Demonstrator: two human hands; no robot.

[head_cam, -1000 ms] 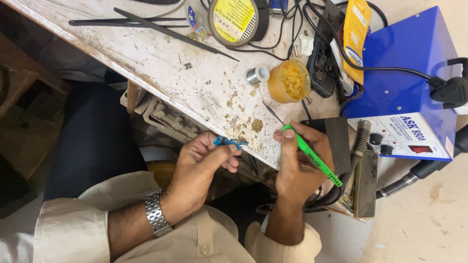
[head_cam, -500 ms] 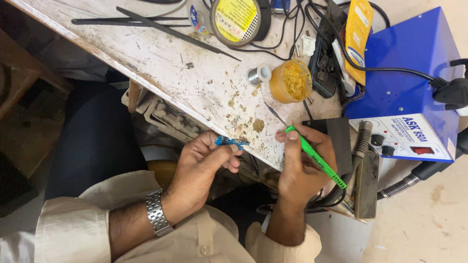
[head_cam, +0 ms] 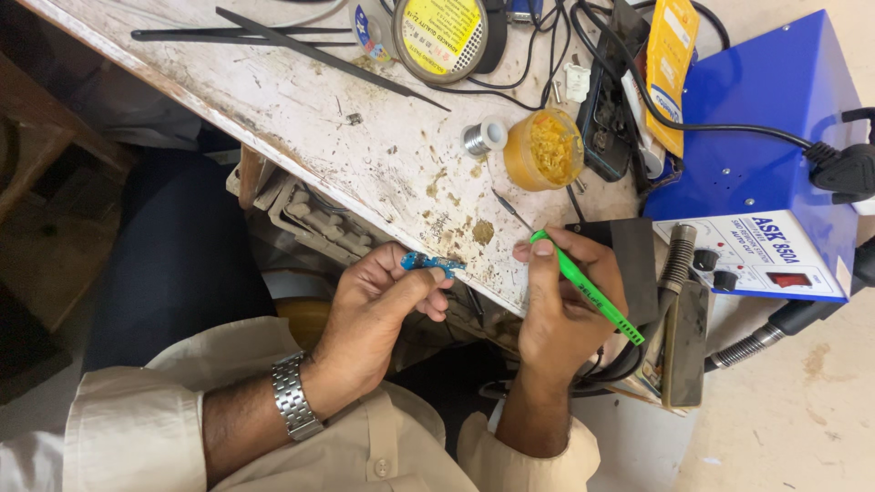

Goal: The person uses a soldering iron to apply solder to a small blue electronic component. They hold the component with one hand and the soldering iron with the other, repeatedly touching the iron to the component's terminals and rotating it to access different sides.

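Note:
My left hand (head_cam: 378, 305) pinches a small blue circuit board (head_cam: 432, 264) at the near edge of the stained white workbench (head_cam: 301, 105). A metal watch sits on that wrist. My right hand (head_cam: 565, 305) grips a green-handled soldering iron (head_cam: 588, 290), its thin metal tip (head_cam: 510, 210) resting on the bench a little right of the board, apart from it. Past the tip stand a small solder spool (head_cam: 483, 137) and an open yellow tub of flux paste (head_cam: 544, 148).
A blue rework station (head_cam: 775, 155) with a plug, hose and hot-air handle (head_cam: 679, 260) stands at right. A black power strip (head_cam: 609, 109), cables, a round yellow tin (head_cam: 442, 36) and long black tweezers (head_cam: 301, 46) lie farther back. An open drawer (head_cam: 310, 223) hangs under the bench.
Both hands have stayed in place; the iron's tip has shifted only slightly on the bench. The board is still pinched in my left fingers.

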